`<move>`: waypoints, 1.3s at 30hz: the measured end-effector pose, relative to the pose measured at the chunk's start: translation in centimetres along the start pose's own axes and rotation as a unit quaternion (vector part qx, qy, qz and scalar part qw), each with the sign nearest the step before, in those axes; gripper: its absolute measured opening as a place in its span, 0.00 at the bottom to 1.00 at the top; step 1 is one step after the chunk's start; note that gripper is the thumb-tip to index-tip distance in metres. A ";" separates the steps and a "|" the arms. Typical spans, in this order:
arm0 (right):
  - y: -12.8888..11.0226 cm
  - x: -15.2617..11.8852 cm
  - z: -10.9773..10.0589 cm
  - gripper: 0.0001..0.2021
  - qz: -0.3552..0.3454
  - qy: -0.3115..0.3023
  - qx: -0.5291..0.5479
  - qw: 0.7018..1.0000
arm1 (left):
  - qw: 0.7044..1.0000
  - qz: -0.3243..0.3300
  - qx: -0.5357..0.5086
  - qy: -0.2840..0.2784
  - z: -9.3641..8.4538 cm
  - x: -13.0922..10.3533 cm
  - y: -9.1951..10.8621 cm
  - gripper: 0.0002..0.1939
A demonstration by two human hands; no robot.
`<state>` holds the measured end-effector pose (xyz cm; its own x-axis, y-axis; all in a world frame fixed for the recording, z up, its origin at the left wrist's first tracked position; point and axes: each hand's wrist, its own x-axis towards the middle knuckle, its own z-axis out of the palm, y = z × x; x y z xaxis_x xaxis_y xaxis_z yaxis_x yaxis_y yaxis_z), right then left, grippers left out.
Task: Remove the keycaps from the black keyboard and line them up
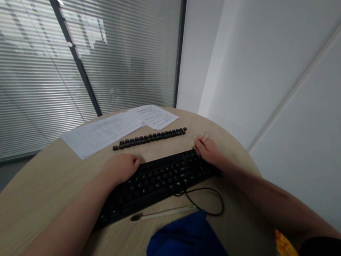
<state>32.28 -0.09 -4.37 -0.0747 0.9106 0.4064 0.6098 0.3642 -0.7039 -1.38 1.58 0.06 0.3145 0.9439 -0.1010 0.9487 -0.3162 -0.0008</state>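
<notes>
A black keyboard [160, 176] lies at a slant on the round wooden table, its cable [216, 194] looped at the near side. My left hand [122, 168] is closed over its far edge, left of the middle, fingers mostly hidden. At the keyboard's far right corner, my right hand [208, 150] pinches a thin wire keycap puller [207, 134], whose wire sticks out above the fingers. Beyond the keyboard, several loose black keycaps [151, 138] are lined up in rows. A small brush [164, 213] with a pale handle and dark bristles lies in front of the keyboard.
Printed paper sheets [106, 131] lie at the far side of the table [35, 184]. Blue fabric [184, 245] covers the near edge. Behind stands glass with blinds [132, 58]; a white wall [275, 71] rises on the right.
</notes>
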 end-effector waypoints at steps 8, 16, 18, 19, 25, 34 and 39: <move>-0.1 0.3 -0.1 0.15 0.062 0.099 0.129 0.985 | 1.000 0.005 0.004 0.000 -0.2 -0.2 0.1 0.28; -1.4 -0.4 -0.3 0.12 -0.083 0.044 0.005 0.996 | 0.999 -0.008 0.005 0.044 -0.3 -0.4 0.5 0.22; -2.3 -0.9 -0.3 0.08 -0.150 0.046 -0.034 0.987 | 0.995 0.003 -0.001 0.095 -0.8 -0.9 1.5 0.19; -2.8 -1.1 -0.3 0.06 -0.184 0.049 -0.051 0.980 | 0.992 0.020 -0.022 0.123 -1.1 -1.3 2.2 0.18; -5.6 -2.4 0.5 0.04 -0.324 0.043 -0.113 0.938 | 0.933 0.107 -0.298 0.172 -1.9 -3.1 6.7 0.11; -6.8 -3.4 1.7 0.06 -0.379 -0.004 -0.084 0.921 | 0.893 0.097 -0.408 0.164 -1.0 -3.4 8.0 0.13; -6.8 -3.5 2.0 0.07 -0.389 -0.037 -0.058 0.919 | 0.890 0.095 -0.425 0.135 -0.7 -3.2 7.9 0.11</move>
<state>26.84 -5.38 -2.14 -0.5740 0.3967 0.7163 0.4293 0.8907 -0.1492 5.14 -3.88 1.11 0.3597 0.9058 0.2238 0.5227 -0.3943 0.7558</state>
